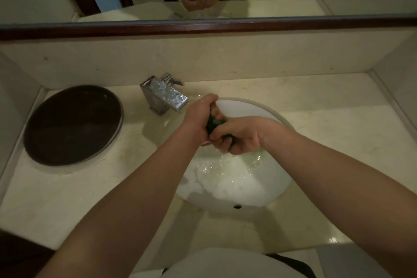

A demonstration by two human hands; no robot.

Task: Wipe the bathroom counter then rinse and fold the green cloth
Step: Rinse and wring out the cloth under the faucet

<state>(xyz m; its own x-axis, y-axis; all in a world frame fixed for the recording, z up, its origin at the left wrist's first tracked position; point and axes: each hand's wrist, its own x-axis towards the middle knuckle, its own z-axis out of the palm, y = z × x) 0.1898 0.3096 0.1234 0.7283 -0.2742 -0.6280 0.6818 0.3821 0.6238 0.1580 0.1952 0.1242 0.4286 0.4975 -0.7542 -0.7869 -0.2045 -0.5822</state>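
counter (327, 119): beige stone. sink (248, 201): white bowl, water pooled and rippling. dark round dish (72, 124) sits left of the faucet (164, 97). left hand (198, 115) and right hand (241, 136) are both clenched around the green cloth (214, 122), twisted tight above the basin. risks: wringing this near the rim could put drips back on the counter; a slack grip drops it in the pool. cloth mostly buried in fists and reads near black. can't tell if the tap runs.
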